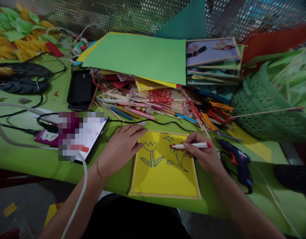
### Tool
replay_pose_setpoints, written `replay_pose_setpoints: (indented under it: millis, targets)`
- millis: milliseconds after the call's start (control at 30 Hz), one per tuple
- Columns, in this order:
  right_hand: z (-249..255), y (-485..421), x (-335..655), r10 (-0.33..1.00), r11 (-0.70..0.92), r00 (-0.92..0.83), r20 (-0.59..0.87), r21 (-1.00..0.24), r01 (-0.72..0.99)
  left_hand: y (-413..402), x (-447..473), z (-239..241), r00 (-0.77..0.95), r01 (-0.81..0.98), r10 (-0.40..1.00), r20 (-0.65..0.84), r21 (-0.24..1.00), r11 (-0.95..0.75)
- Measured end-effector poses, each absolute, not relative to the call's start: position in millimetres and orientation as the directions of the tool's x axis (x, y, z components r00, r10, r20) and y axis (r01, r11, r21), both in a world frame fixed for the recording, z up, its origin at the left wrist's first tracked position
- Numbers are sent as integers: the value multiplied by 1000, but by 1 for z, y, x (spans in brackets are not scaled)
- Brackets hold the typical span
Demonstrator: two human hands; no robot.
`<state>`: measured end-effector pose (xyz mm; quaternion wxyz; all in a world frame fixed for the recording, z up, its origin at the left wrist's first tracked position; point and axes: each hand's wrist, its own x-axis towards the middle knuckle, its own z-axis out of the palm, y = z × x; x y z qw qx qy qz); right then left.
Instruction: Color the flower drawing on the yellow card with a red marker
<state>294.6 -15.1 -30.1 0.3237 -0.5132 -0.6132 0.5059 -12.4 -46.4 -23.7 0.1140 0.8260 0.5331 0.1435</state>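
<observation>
A yellow framed sheet (165, 179) with outlined flowers lies on the green table (23, 159) in front of me. My left hand (121, 146) rests flat on the sheet's upper left corner, fingers stretched out. My right hand (202, 154) is closed around a white marker with red ends (191, 145). The marker's tip touches the right-hand flower drawing.
A blue glue gun (238, 162) lies right of the sheet. Sticks, pencils and orange scissors (217, 113) are piled behind it, under green and yellow paper (140, 56). A phone (80, 88), a blurred screen (79, 136) and cables sit left. A green basket (264, 103) stands right.
</observation>
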Motion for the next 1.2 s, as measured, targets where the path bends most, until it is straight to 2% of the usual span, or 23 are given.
replay_pose_setpoints:
  millis: [1200]
  targets:
    - [-29,-14,294,966,-41,-231,-115,-953,301,-46,-11,-21,386,850,918,92,350,-393]
